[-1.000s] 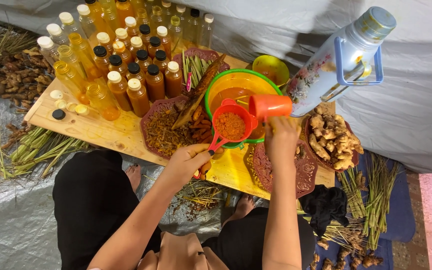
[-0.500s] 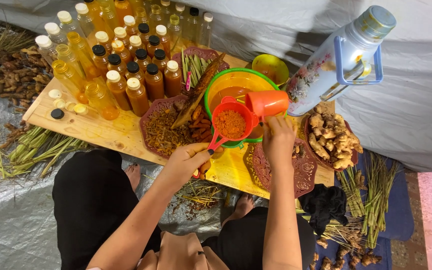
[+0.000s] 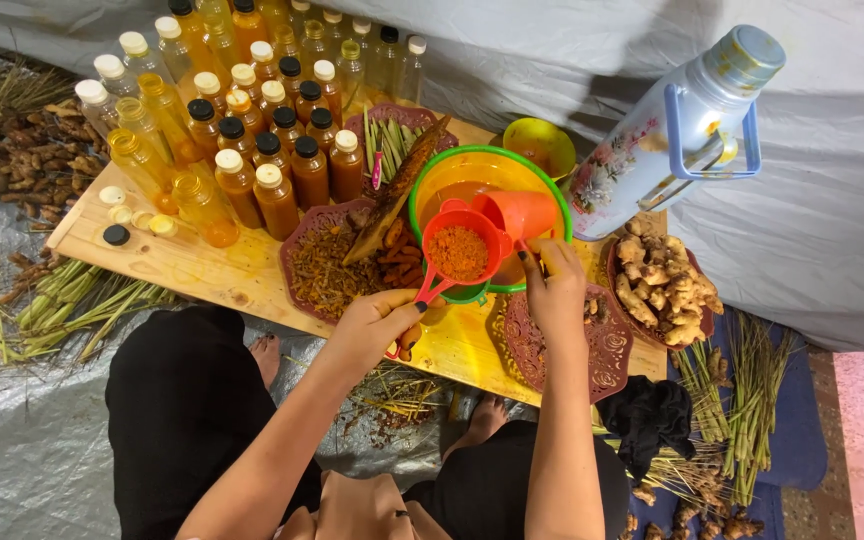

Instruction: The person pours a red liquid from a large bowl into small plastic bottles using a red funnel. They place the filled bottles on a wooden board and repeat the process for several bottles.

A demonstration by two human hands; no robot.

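Left hand (image 3: 377, 325) closed on handle of red plastic strainer (image 3: 460, 253) holding orange pulp; right hand (image 3: 555, 290) gripping tilted orange plastic cup (image 3: 517, 212), green-rimmed yellow bowl (image 3: 482, 185) beneath both.

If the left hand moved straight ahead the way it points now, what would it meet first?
The left hand points up along the red strainer it holds. Beyond the strainer, it would probably first meet the green-rimmed bowl, though depth is hard to judge from above.
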